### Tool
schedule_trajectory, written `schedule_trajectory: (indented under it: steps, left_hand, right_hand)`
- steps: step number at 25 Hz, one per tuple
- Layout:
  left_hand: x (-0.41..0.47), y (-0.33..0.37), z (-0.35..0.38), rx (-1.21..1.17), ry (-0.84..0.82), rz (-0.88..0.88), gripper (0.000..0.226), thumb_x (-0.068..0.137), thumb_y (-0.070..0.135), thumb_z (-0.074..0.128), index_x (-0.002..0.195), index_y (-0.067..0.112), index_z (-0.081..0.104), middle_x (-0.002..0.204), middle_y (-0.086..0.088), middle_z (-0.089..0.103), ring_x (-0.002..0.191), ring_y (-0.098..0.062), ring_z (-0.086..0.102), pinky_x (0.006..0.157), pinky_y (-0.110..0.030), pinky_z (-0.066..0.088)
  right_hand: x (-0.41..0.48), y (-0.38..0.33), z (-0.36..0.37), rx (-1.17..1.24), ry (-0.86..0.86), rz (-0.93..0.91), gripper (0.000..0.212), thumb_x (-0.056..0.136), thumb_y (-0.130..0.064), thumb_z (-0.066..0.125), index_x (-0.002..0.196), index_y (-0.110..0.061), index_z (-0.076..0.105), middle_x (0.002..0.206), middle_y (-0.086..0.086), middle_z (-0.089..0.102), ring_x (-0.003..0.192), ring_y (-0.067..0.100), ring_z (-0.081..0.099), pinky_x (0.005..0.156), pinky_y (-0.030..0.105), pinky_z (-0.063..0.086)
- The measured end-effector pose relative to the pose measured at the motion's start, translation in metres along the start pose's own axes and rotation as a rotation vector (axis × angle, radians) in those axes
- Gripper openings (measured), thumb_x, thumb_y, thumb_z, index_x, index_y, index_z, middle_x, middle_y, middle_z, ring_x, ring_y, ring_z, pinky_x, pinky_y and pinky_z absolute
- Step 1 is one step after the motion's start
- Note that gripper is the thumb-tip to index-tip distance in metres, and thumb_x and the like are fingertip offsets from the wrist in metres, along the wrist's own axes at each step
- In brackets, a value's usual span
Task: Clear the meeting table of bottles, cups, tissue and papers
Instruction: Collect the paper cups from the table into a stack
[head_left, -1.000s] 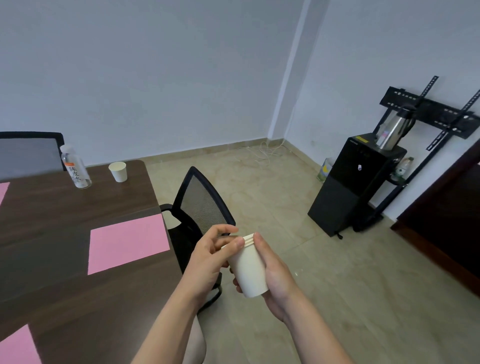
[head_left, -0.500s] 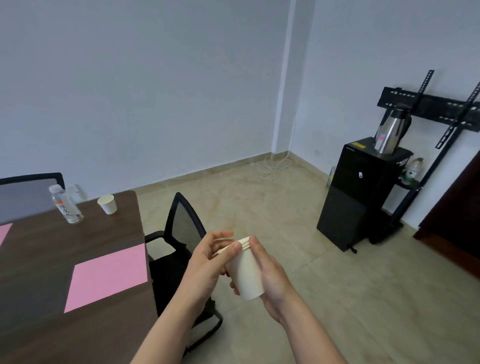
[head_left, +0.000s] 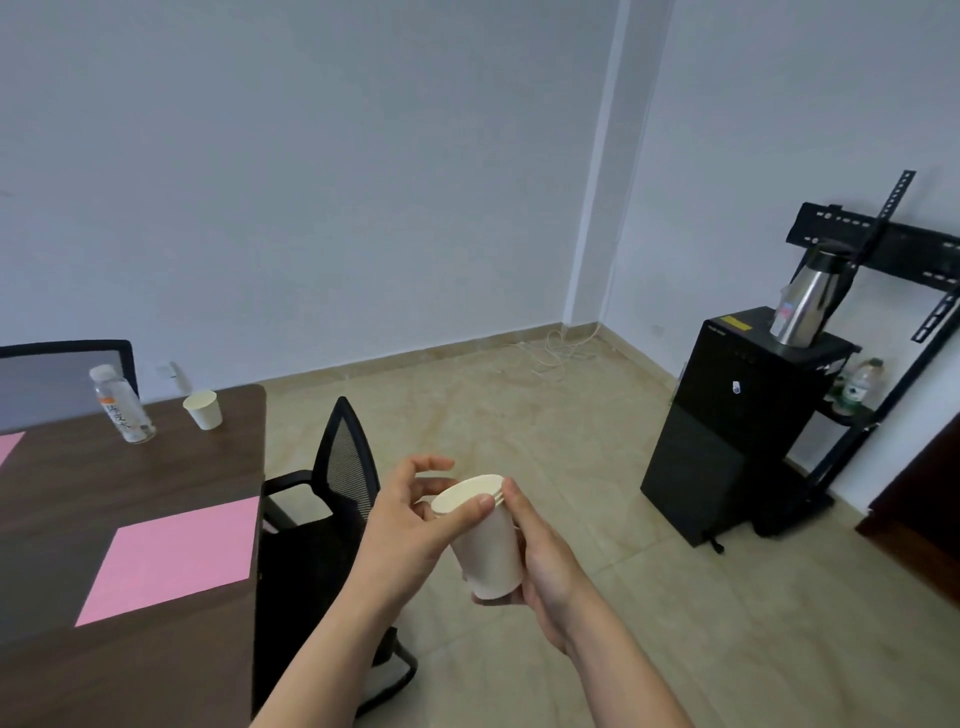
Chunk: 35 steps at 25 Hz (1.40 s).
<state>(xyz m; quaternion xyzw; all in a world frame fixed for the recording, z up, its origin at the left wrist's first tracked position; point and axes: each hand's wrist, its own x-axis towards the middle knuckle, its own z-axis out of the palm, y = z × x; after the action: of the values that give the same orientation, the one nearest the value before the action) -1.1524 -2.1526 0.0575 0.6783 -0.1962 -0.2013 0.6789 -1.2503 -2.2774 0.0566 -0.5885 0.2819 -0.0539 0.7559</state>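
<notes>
A stack of nested white paper cups is held over the floor, to the right of the dark wooden meeting table. My right hand wraps the stack from behind and below. My left hand pinches the rim with thumb and fingers. At the table's far end stand one white paper cup and a clear plastic bottle. A pink paper sheet lies near the table's right edge, and the corner of another pink sheet shows at the left.
A black mesh office chair stands against the table's right side, just left of my arms. Another chair is at the far end. A black water dispenser with a steel kettle stands at the right wall. Beige tiled floor lies between.
The view has shifted slightly, so the table, bottle and far cup sit a little more to the right in frame. My hands keep the same hold on the cup stack.
</notes>
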Motion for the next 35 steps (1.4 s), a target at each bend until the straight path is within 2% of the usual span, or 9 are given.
schedule_trajectory:
  steps: [2, 5, 9, 12, 20, 24, 29, 31, 35]
  left_hand:
    - [0.013, -0.004, 0.003, 0.011, -0.001, -0.009, 0.075, 0.053, 0.06, 0.096, 0.118, 0.037, 0.066, 0.11, 0.0, 0.079, 0.09, -0.041, 0.069, 0.097, -0.053, 0.057]
    - [0.037, -0.009, 0.007, 0.012, -0.018, -0.025, 0.078, 0.052, 0.06, 0.098, 0.12, 0.038, 0.065, 0.112, 0.003, 0.079, 0.085, -0.031, 0.066, 0.097, -0.05, 0.058]
    - [0.082, -0.007, 0.018, -0.042, -0.06, -0.032, 0.084, 0.051, 0.053, 0.097, 0.126, 0.033, 0.063, 0.111, 0.002, 0.08, 0.086, -0.022, 0.067, 0.085, -0.028, 0.06]
    - [0.132, -0.004, 0.027, -0.105, -0.1, -0.029, 0.087, 0.052, 0.049, 0.096, 0.13, 0.031, 0.062, 0.11, 0.0, 0.081, 0.092, -0.021, 0.072, 0.084, -0.023, 0.061]
    - [0.264, 0.0, 0.011, -0.191, -0.122, -0.027, 0.071, 0.071, 0.035, 0.086, 0.136, 0.03, 0.06, 0.109, -0.003, 0.083, 0.089, -0.006, 0.076, 0.074, -0.014, 0.055]
    - [0.306, -0.007, -0.009, -0.191, -0.103, -0.046, 0.077, 0.063, 0.051, 0.082, 0.134, 0.029, 0.063, 0.11, -0.003, 0.083, 0.093, -0.007, 0.072, 0.078, -0.024, 0.051]
    - [0.341, -0.024, -0.028, -0.228, -0.025, -0.113, 0.075, 0.06, 0.051, 0.082, 0.128, 0.023, 0.07, 0.099, -0.003, 0.081, 0.076, -0.005, 0.065, 0.078, -0.03, 0.047]
    - [0.356, -0.028, -0.034, -0.214, 0.018, -0.121, 0.074, 0.059, 0.053, 0.083, 0.126, 0.023, 0.072, 0.106, -0.009, 0.079, 0.081, -0.007, 0.067, 0.076, -0.028, 0.049]
    - [0.386, -0.03, -0.044, -0.142, 0.118, -0.111, 0.072, 0.06, 0.059, 0.082, 0.125, 0.028, 0.073, 0.115, -0.006, 0.078, 0.092, -0.009, 0.07, 0.078, -0.026, 0.052]
  right_hand:
    - [0.011, -0.002, -0.006, 0.008, 0.014, 0.018, 0.054, 0.092, -0.074, 0.05, 0.112, -0.034, 0.08, 0.11, 0.007, 0.081, 0.102, 0.032, 0.074, 0.073, 0.042, 0.062]
    - [0.031, -0.007, -0.015, 0.015, 0.041, 0.03, 0.049, 0.094, -0.071, 0.051, 0.111, -0.035, 0.081, 0.112, 0.005, 0.08, 0.113, 0.037, 0.073, 0.08, 0.046, 0.063]
    - [0.071, -0.023, -0.028, 0.014, 0.102, 0.018, 0.046, 0.093, -0.067, 0.053, 0.11, -0.035, 0.081, 0.112, 0.004, 0.081, 0.114, 0.032, 0.073, 0.089, 0.049, 0.062]
    - [0.112, -0.045, -0.038, -0.03, 0.127, 0.014, 0.046, 0.099, -0.063, 0.049, 0.113, -0.034, 0.081, 0.111, 0.001, 0.081, 0.114, 0.026, 0.074, 0.099, 0.051, 0.059]
    - [0.233, -0.105, -0.03, -0.088, 0.125, 0.005, 0.047, 0.1, -0.06, 0.052, 0.122, -0.028, 0.077, 0.118, 0.009, 0.079, 0.102, 0.021, 0.075, 0.085, 0.04, 0.06]
    - [0.283, -0.113, -0.019, -0.076, 0.097, 0.033, 0.047, 0.101, -0.059, 0.051, 0.124, -0.027, 0.077, 0.122, 0.012, 0.078, 0.104, 0.025, 0.074, 0.086, 0.042, 0.059]
    - [0.334, -0.117, -0.003, -0.066, 0.043, 0.07, 0.055, 0.095, -0.065, 0.057, 0.128, -0.024, 0.074, 0.126, 0.017, 0.075, 0.105, 0.028, 0.074, 0.087, 0.043, 0.059]
    - [0.355, -0.121, 0.003, -0.055, 0.023, 0.075, 0.061, 0.089, -0.068, 0.059, 0.128, -0.023, 0.074, 0.125, 0.017, 0.075, 0.107, 0.031, 0.073, 0.088, 0.044, 0.058]
    - [0.403, -0.127, 0.009, -0.043, -0.076, 0.098, 0.055, 0.1, -0.062, 0.051, 0.128, -0.021, 0.074, 0.125, 0.018, 0.076, 0.115, 0.039, 0.071, 0.092, 0.046, 0.057]
